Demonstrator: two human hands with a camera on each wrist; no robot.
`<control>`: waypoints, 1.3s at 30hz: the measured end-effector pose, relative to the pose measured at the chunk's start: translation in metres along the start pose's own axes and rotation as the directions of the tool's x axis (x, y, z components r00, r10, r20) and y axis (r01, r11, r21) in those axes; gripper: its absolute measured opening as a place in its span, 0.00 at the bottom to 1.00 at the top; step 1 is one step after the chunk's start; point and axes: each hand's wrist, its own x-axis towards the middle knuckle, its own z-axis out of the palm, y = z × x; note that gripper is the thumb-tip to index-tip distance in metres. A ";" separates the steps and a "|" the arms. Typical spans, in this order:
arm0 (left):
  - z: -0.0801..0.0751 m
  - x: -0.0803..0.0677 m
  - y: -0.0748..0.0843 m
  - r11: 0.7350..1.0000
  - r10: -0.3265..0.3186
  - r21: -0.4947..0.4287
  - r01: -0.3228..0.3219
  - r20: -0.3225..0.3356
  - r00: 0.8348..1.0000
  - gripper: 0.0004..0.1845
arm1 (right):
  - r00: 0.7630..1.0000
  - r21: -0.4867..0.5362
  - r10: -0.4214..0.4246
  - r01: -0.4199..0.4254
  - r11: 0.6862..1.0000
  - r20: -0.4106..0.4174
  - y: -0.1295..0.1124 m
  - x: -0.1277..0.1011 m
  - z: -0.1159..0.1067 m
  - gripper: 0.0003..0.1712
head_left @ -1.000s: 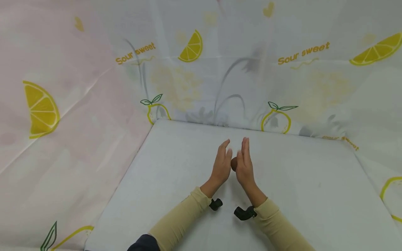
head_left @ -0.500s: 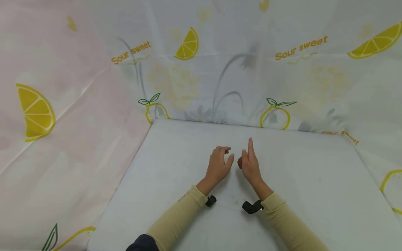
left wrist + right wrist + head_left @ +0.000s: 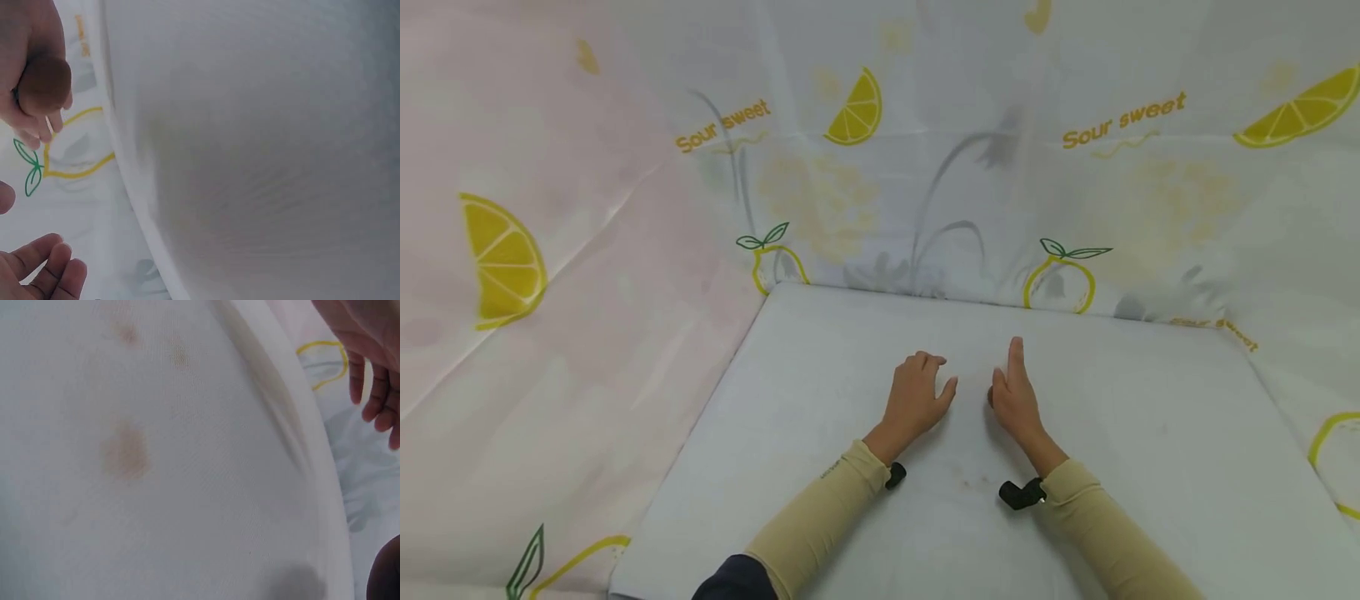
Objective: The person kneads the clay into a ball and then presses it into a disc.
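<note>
On the white table my two hands stand a little apart. A small brown ball lies in the palm of my right hand, which stands on its edge with the forefinger straight and the thumb tucked in against the ball. From the head view only a dark sliver of the ball shows beside the thumb. My left hand rests to the ball's left with loosely curled fingers and holds nothing. In the right wrist view the ball sits at the lower right corner.
Lemon-printed sheets hang close around the table at the back, left and right. Faint brownish smudges mark the table between my wrists. A small black camera mount sits on each wrist.
My palms were pressed together around the ball; they have parted. The left hand drew away to the left and curled loosely, and the ball stayed with the right hand.
</note>
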 end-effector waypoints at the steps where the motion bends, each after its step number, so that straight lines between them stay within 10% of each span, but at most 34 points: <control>1: -0.001 0.001 -0.001 1.000 0.007 0.008 -0.007 0.001 1.000 0.18 | 1.000 -0.020 -0.001 0.001 1.000 0.000 0.002 0.001 -0.002 0.38; 39: -0.001 -0.002 -0.004 0.999 0.033 -0.030 -0.032 0.052 0.998 0.22 | 0.987 -0.414 -0.026 0.091 0.906 0.160 0.015 0.012 0.029 0.33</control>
